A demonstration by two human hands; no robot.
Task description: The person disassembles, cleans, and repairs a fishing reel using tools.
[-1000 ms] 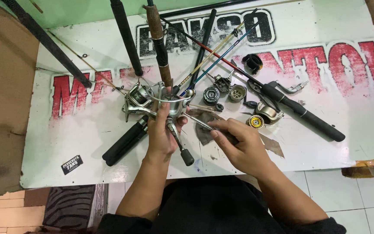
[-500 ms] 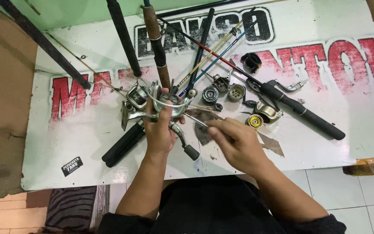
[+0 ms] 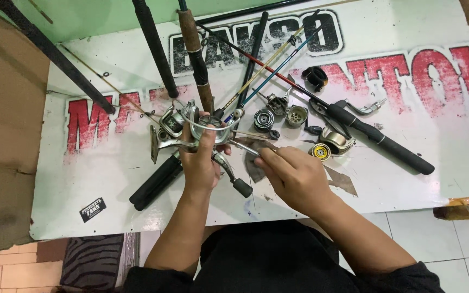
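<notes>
From the head camera, looking straight down, the left hand (image 3: 199,163) is wrapped around a silver spinning reel (image 3: 188,130), fingers curled over its body and thumb up near the wire bail, holding it just above the white table (image 3: 82,179). The reel's crank handle (image 3: 233,174) slants down to the right and ends in a dark knob that sits between the two hands. The right hand (image 3: 294,176) is pressed together at the fingertips, pinching a thin metal tool (image 3: 243,145) whose tip points left into the reel, close beside the left thumb. Under the right hand lies a brown scrap of paper (image 3: 343,182). Several fishing rods (image 3: 196,59) fan out across the table from the top edge, their butts converging near the reel, and a black rod handle (image 3: 156,182) lies diagonally just left of the left wrist. To the right of the hands, loose reel parts rest on the table: a dark spool (image 3: 263,119), a grey spool (image 3: 297,115) and a yellow-centred spool (image 3: 320,151), near a thick black rod grip (image 3: 381,144).
</notes>
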